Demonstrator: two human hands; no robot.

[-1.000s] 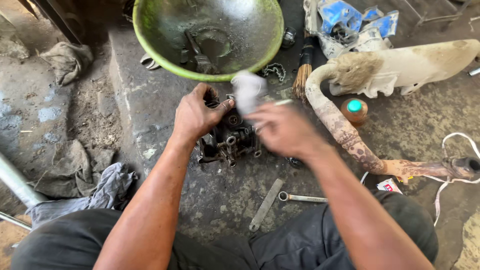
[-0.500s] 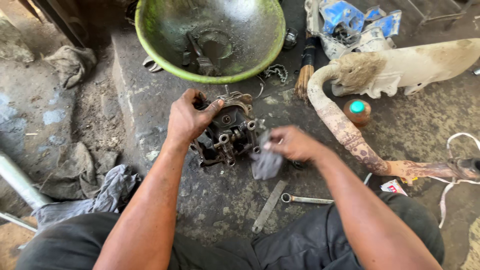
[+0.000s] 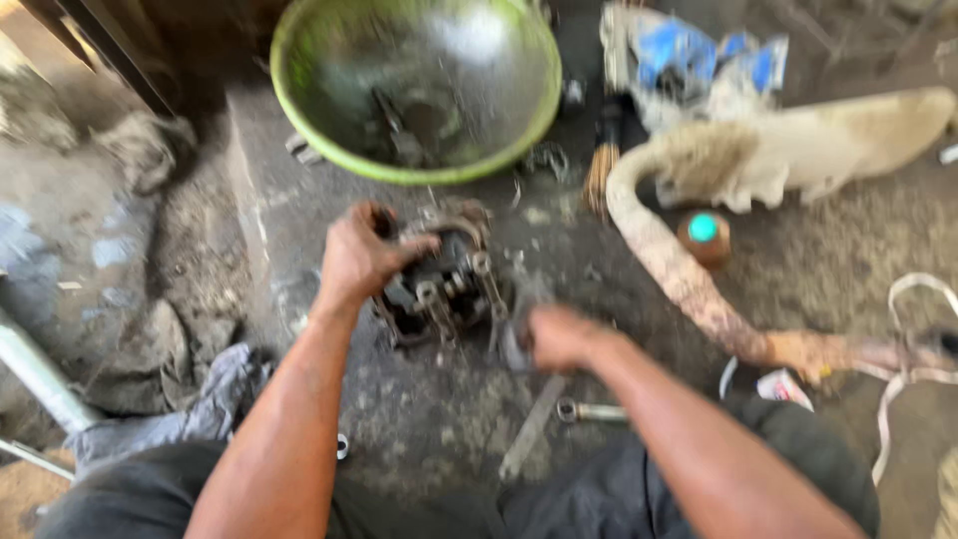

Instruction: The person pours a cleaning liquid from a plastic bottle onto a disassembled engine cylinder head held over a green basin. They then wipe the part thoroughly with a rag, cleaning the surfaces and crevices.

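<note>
Your left hand is closed around the top of the dark engine part, which sits on the concrete slab just below the green basin. Your right hand pinches a grey rag beside the part's right side; blur hides finer detail.
</note>
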